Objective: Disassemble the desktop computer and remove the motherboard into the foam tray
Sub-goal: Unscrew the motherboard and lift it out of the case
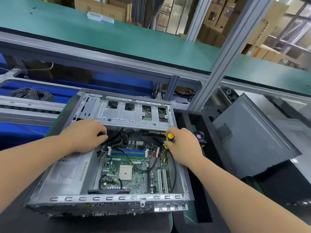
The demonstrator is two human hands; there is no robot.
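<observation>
A warehouse workstation: a green-topped shelf (117, 36) runs across the upper view on an aluminium frame, with cardboard boxes (109, 9) stacked behind it and blue bins (107, 81) below.

On the bench sits the open desktop computer case (107, 199), lying on its side with the cover off. The green motherboard (134, 172) is seated in the case floor, toward the right half, with blue and green memory slots (127, 153) at its far edge, a pale CPU socket (125, 172) near its middle and white expansion slots (162, 180) on its right side. A black cable (134, 163) loops across the board. At the far end of the case stands the silver drive cage (127, 111).

The left hand (85, 135) reaches into the case near the drive cage, fingers curled down among the black cables (117, 137) at the board's far left corner; what they grasp, if anything, I cannot tell. The right hand (183, 145) grips a yellow-and-black screwdriver (169, 139), fingers wrapped round the handle, the shaft pointing down toward the board's far right corner.

Left of the board, a silver metal box with a white label (67, 167) fills the case. Right of the case lies a black foam tray (196, 121), and beyond it a grey side panel (249, 137) rests tilted.
</observation>
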